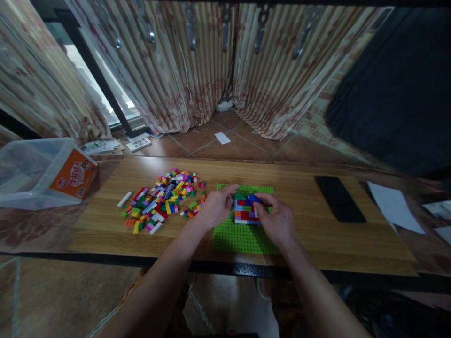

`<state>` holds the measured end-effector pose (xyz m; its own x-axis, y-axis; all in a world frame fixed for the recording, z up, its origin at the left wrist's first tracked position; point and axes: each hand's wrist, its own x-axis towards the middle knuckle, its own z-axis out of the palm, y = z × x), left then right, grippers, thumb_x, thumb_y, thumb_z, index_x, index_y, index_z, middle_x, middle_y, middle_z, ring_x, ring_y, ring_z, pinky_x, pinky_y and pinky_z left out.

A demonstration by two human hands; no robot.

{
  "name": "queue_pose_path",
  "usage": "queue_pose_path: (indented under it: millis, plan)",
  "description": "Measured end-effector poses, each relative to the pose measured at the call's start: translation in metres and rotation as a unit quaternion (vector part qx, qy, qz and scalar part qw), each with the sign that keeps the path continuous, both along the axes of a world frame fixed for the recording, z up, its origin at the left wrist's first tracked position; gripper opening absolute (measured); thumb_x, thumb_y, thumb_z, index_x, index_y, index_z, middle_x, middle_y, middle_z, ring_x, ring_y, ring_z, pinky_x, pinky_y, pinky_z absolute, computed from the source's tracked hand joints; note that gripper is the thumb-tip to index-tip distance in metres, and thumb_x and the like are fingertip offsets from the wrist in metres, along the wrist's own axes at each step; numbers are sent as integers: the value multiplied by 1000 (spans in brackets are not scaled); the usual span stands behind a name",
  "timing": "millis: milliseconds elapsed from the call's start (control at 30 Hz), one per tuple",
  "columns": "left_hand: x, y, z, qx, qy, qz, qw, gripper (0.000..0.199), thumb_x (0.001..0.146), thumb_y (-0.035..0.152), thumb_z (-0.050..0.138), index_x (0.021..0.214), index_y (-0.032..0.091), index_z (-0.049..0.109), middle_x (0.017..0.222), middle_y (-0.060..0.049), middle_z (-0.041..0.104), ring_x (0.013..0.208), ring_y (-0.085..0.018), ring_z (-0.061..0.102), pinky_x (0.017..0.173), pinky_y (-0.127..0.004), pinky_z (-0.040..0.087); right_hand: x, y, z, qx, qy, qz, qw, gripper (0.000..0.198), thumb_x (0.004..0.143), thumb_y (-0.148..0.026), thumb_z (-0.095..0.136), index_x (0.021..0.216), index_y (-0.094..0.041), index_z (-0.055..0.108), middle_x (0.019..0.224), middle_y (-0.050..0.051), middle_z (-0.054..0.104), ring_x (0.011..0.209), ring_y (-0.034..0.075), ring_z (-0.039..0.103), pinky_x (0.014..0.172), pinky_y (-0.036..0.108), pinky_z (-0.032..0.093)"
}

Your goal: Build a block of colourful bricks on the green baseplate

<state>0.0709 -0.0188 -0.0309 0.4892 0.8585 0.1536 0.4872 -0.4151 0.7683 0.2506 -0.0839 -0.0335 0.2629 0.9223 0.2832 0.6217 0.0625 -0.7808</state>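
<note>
Tabletop | bin left | black slab right | right hand overlaps brick build

A lime-green studded baseplate lies flat on the surface. On its far half sits a low brick build, mostly red, blue and green. A blue brick is at its far side, contact unclear.

the orange label on the clear plastic tub bears large white chinese characters, set at a slant; the first looks like 牛, but the others are too blurred to read surely. dark print on the flat white packet is too small to make out.
</note>
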Motion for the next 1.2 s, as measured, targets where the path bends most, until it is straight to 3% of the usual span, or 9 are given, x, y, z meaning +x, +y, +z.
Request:
queue_pose_path:
  millis: [200,367,567,967,1200]
  plan:
    - [-8,0,-1,14,1,26,1000,39,87,8,48,123,14,63,113,-9,73,104,-20,69,97,-35,53,-3,-1,-1,2,-6,42,999,22,84,-26,57,100,-22,71,99,6,72,88,21,67,84,39,53]
    - [-7,-1,3,11,2,47,999,31,86,9,51,111,15,68,101,-7,76,94,-19,71,89,-31,54,-9,-1,1,24,-23,68,997,19,86,-22,56,98,-22,71,98,6,71,89,21,66,84,37,53]
    - [-5,-7,7,-35,6,38,999,33,86,12,52,117,13,67,89,-5,76,83,-19,71,78,-29,55,-21,4,1,53,-53,91,993,19,86,-17,54,92,-24,71,98,6,68,93,21,65,86,37,52]
    - [-1,-10,6,-31,16,39,999,32,87,14,54,116,16,68,93,-5,76,88,-19,71,86,-31,55,-20,5,2,38,-46,46,997,16,84,-24,56,90,-22,71,99,7,67,93,22,64,87,39,51]
    - [0,-10,9,-19,38,47,998,33,89,13,51,117,14,68,105,-8,75,93,-20,71,90,-32,54,-11,9,-4,41,-56,-1,998,24,88,-38,57,93,-20,72,102,11,68,101,26,61,95,45,46]
